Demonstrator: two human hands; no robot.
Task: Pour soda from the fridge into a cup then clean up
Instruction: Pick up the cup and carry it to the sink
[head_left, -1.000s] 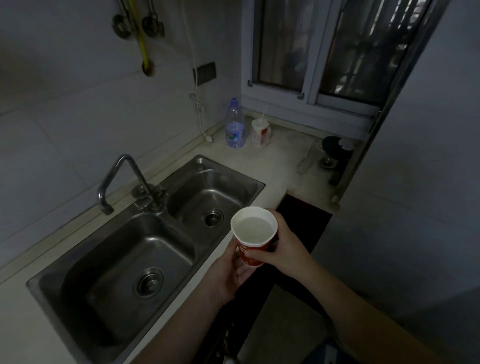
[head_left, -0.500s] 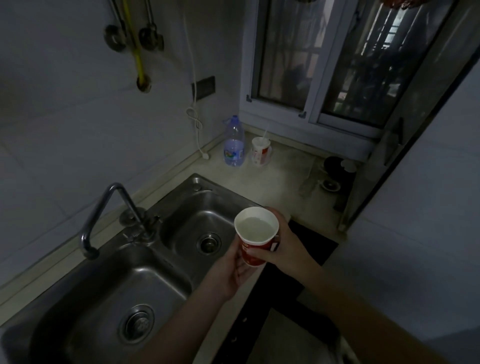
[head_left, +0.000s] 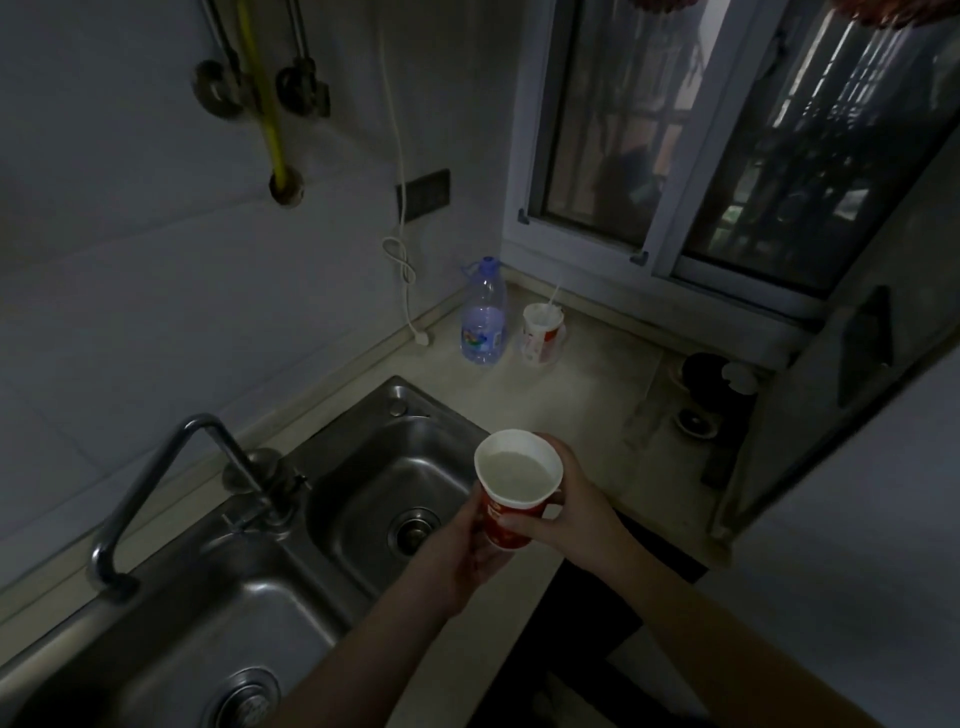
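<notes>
Cup (head_left: 511, 499), red paper with white interior, upright, holding pale liquid near its rim; carried in both hands above the front edge of the tabletop (head_left: 582, 395), beside the right basin of the sink (head_left: 363, 467). Left hand (head_left: 467, 551): fingers curled under and around the cup's lower wall. Right hand (head_left: 571, 506): fingers (head_left: 524, 527) wrapped round the cup's side, thumb at the rim. Faucet (head_left: 171, 478): metal, bent spout over the left basin. Plastic bottle (head_left: 484, 317): clear, blue cap and label, upright at the tabletop's back corner. Second cup (head_left: 541, 333): white and red, with straw, just beside the bottle. Cord (head_left: 402, 260): white, hanging down the wall. Window (head_left: 727, 145): sliding, behind the tabletop.
</notes>
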